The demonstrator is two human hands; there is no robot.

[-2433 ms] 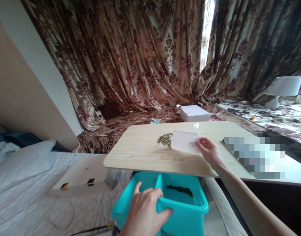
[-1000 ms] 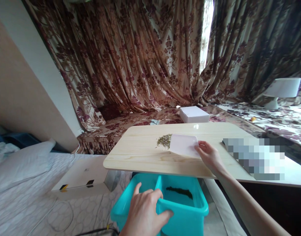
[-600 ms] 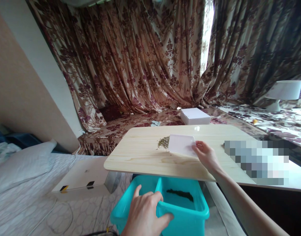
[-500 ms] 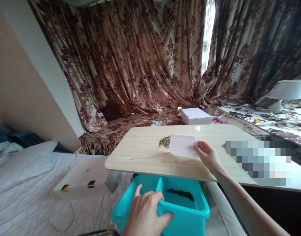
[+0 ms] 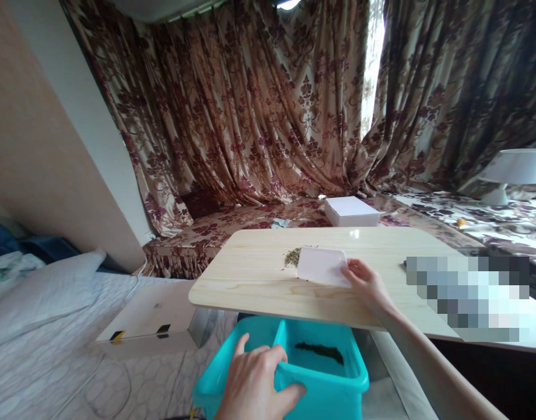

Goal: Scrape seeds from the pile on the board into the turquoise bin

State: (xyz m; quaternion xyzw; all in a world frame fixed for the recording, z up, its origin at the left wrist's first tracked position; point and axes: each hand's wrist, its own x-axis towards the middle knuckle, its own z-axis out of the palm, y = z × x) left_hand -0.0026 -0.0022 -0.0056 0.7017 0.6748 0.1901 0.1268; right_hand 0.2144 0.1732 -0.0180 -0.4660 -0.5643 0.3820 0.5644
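Note:
My right hand [image 5: 364, 281] pinches the right edge of a thin white rectangular card [image 5: 321, 266], tilted on the wooden tabletop [image 5: 241, 274]. Against the card's left side lies a small pile of dried greenish bits [image 5: 291, 257], partly hidden behind it. Below the near table edge stands a turquoise two-compartment bin [image 5: 326, 382]. My left hand [image 5: 259, 373] grips it at the near rim by the divider, thumb to the right and index finger raised. In the bin's right compartment is a strip of dark green material [image 5: 319, 351].
A white box [image 5: 351, 210] sits behind the table; another white box [image 5: 151, 312] rests on the bed at left. A pixelated object [image 5: 466, 297] lies on the table's right side. A lamp [image 5: 515, 169] stands at far right.
The card in my right hand has turned and tilted slightly, covering more of the pile. My left hand keeps its hold on the bin. The whole view has shifted a little.

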